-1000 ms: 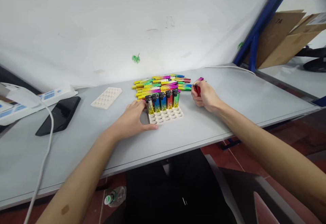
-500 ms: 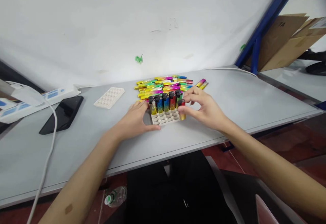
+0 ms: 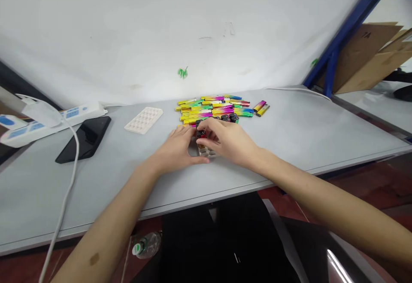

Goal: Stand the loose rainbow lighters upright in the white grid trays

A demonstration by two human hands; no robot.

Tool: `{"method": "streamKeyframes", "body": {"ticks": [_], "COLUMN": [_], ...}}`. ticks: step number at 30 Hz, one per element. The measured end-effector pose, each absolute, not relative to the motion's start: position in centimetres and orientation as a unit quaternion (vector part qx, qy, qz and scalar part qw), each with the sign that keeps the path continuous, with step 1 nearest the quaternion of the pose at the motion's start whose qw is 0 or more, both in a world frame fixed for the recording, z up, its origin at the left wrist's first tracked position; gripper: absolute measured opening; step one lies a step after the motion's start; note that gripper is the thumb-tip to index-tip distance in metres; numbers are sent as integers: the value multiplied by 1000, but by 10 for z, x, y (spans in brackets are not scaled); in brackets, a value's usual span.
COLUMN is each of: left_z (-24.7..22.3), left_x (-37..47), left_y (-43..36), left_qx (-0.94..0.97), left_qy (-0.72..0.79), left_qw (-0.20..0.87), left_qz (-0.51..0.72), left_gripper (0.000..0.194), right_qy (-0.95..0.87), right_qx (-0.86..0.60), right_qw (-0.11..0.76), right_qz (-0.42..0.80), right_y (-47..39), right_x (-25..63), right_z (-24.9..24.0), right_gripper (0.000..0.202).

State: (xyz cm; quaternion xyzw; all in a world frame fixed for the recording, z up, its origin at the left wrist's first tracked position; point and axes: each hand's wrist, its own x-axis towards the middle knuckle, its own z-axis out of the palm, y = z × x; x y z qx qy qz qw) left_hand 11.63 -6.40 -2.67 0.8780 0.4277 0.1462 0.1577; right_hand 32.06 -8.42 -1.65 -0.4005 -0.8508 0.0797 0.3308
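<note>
On my feed, right hand (image 3: 236,143) pinches a red lighter (image 3: 201,134) at the left end of the white tray (image 3: 210,152); I can't tell if it's seated. Left hand (image 3: 177,150), thumb spread wide, borders that end.

Those metallic strips (image 3: 222,110) are wild, yellow fading into magenta, green and blue, and the front lighter (image 3: 201,135) is black over red. Rest is tamer: off-white side tray (image 3: 143,120) with a grid pattern, grey table (image 3: 289,137), black phone (image 3: 85,139), blue-on-white power strip (image 3: 72,113).
</note>
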Motion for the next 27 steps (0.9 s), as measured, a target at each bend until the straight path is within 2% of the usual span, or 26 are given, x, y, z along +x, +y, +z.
{"method": "streamKeyframes", "body": {"ticks": [4, 8, 13, 15, 17, 20, 22, 25, 27], "left_z": [-26, -28, -29, -28, -27, -26, -26, -24, -24], "left_x": [117, 117, 116, 116, 116, 116, 117, 117, 117], "left_y": [-64, -64, -63, -63, -64, -64, -65, -65, -66], "left_qx": [879, 878, 870, 866, 863, 861, 862, 864, 863], "left_qy": [421, 428, 452, 460, 466, 473, 473, 469, 471], "left_qw": [159, 150, 140, 141, 143, 143, 143, 143, 146], "left_qz": [156, 153, 142, 138, 132, 120, 114, 114, 113], "left_gripper": [69, 64, 73, 76, 76, 72, 71, 74, 76], "right_qy": [-854, -837, -827, -789, -730, -606, -536, -518, -529], "right_qx": [-438, -449, -425, -468, -557, -718, -803, -844, -842], "right_qw": [278, 283, 348, 383, 382, 330, 252, 136, 101], "right_qz": [-25, -135, -118, -108, -103, -90, -59, 16, 42], "right_y": [-89, -92, -78, -57, -30, 7, 20, 22, 18], "right_x": [320, 319, 332, 352, 382, 434, 463, 487, 489], "right_z": [-15, -18, -9, -4, -3, -10, -17, -21, -20], "right_gripper": [16, 33, 33, 32, 31, 31, 38, 50, 54]}}
